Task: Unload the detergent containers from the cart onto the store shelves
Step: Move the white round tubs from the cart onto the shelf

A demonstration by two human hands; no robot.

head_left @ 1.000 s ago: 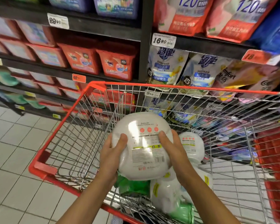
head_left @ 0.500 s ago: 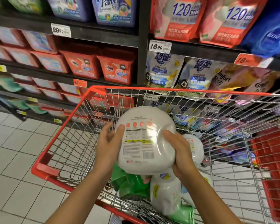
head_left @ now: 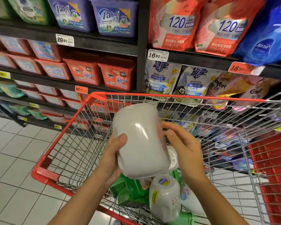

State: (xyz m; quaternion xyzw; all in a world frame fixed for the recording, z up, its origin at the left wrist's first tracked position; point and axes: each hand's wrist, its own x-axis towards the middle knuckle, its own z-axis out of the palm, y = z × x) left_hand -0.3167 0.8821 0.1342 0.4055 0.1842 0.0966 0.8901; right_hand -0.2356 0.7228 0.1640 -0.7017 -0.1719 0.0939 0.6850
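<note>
**cartwatcher:** ok so closest to the camera you've got two bare forearms coming up from the bottom edge. The left hand (head_left: 113, 157) is wrapped around the lower left side of a rounded white plastic detergent tub (head_left: 140, 142), thumb pressed on its front, fingers tucked underneath. So that one's clamped on it

**aisle9:** and the right hand (head_left: 183, 146)? looks looser to me

**cartwatcher:** yeah, fingers spread and only slightly curled, fingertips touching the tub's right edge, palm off it. More steadying than gripping

**aisle9:** what does the tub actually look like

**cartwatcher:** smooth glossy white, squat with rounded corners, tilted so a plain side faces the camera, no label readable from here. There's a bright glare streak down the middle and a hint of pink along its right edge. It's held up above the basket of the red-framed wire shopping cart (head_left: 68, 143), not resting on anything

**aisle9:** stuff still in the cart?

**cartwatcher:** under the tub there's another white rounded container with a yellow label strip (head_left: 165, 198), plus green plastic packaging (head_left: 130, 187) beside it

**aisle9:** and behind?

**cartwatcher:** black store shelves (head_left: 141, 51) past the cart's far rim: orange OMO boxes (head_left: 117, 75) mid-level, purple boxes (head_left: 113, 17) above, red pouches marked 120 (head_left: 173, 25) top right
</note>
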